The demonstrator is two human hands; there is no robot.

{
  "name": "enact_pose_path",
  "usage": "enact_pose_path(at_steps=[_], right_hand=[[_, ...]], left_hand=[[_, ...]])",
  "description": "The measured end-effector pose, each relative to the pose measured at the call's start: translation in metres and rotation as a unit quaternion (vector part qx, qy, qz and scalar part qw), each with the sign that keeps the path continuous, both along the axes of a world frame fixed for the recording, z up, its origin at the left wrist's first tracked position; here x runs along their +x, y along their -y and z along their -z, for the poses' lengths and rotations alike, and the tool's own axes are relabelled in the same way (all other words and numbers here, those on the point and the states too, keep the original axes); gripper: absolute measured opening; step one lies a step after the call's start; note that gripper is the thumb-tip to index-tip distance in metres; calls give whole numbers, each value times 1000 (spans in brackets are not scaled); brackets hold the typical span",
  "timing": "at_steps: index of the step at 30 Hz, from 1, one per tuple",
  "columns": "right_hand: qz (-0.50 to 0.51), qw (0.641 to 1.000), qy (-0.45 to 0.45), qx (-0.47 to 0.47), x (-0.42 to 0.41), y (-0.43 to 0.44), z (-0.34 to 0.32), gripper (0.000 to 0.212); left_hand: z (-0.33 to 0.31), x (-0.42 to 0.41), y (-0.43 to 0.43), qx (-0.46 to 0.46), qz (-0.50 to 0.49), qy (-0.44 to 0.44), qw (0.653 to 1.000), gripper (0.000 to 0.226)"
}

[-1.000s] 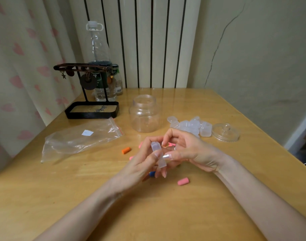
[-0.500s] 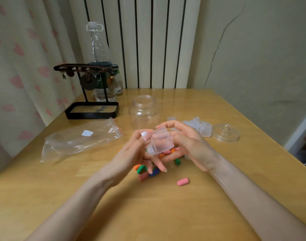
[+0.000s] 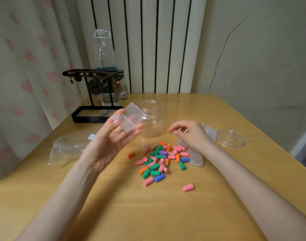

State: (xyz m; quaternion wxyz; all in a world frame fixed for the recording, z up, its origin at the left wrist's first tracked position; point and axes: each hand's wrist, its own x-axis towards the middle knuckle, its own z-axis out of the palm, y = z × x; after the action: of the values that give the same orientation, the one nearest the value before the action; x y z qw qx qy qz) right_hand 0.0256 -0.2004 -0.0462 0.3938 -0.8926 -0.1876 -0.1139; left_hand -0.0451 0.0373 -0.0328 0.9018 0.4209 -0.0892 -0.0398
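Note:
My left hand [image 3: 110, 141] holds a small clear plastic box [image 3: 131, 118], its hinged lid open, raised above the table left of the clear jar [image 3: 152, 119]. The box looks empty. My right hand [image 3: 190, 134] hovers to the right of the jar, fingers loosely curled with fingertips close together, holding nothing that I can see. A pile of several coloured foam earplugs [image 3: 159, 159] lies on the wooden table [image 3: 148, 214] between and below my hands. One pink earplug [image 3: 188, 187] lies apart, nearer to me, and one orange earplug [image 3: 131, 155] lies left of the pile.
Several small clear boxes [image 3: 196, 159] lie right of the pile and behind my right hand. A glass jar lid [image 3: 230, 138] sits at the far right. A clear zip bag [image 3: 68, 148] lies on the left. A black jewellery stand [image 3: 96, 112] and bottles [image 3: 105, 66] stand at the back left.
The box was held between both hands and came open; the earplugs spilled onto the table. My left hand has lifted the open box up and left, and my right hand has let go and moved right.

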Motion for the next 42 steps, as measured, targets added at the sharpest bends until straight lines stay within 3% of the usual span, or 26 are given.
enact_pose_path(at_steps=[3, 6, 8, 12, 17, 21, 27, 30, 34, 37, 39, 42], right_hand=[[-33, 991, -55, -114, 12, -10, 6, 24], [-47, 972, -42, -225, 13, -23, 6, 10], [-37, 958, -27, -284, 15, -25, 5, 11], [-9, 962, -38, -270, 16, -19, -3, 14], [-107, 937, -165, -289, 14, -11, -16, 14], [-82, 921, -102, -366, 10, -17, -14, 10], [-80, 932, -131, -327, 9, -15, -17, 7], [-96, 961, -163, -201, 7, -10, -30, 11], [-128, 979, -133, -91, 4, -25, -25, 16], [-119, 987, -112, -6, 14, -41, -11, 21], [-98, 990, -99, 7, 25, -51, -4, 15], [-104, 986, -121, -45, 39, -60, 4, 14]], left_hand=[[2, 4, -11, -49, -73, -42, 995, 35], [4, 6, -14, -91, -121, -85, 985, 19], [7, 8, -15, -106, -140, -96, 980, 16], [7, 9, -17, -118, -158, -103, 975, 27], [7, 8, -12, -92, -161, -102, 977, 26], [7, 7, -9, -83, -160, -105, 978, 23], [8, 7, -7, -81, -156, -106, 979, 21], [8, 6, -6, -88, -145, -96, 981, 16], [9, 8, -5, -93, -130, -69, 985, 18], [11, 8, -4, -36, -137, -34, 989, 25], [11, 8, -4, 0, -139, -24, 990, 30], [11, 7, -5, 10, -145, -39, 989, 25]])
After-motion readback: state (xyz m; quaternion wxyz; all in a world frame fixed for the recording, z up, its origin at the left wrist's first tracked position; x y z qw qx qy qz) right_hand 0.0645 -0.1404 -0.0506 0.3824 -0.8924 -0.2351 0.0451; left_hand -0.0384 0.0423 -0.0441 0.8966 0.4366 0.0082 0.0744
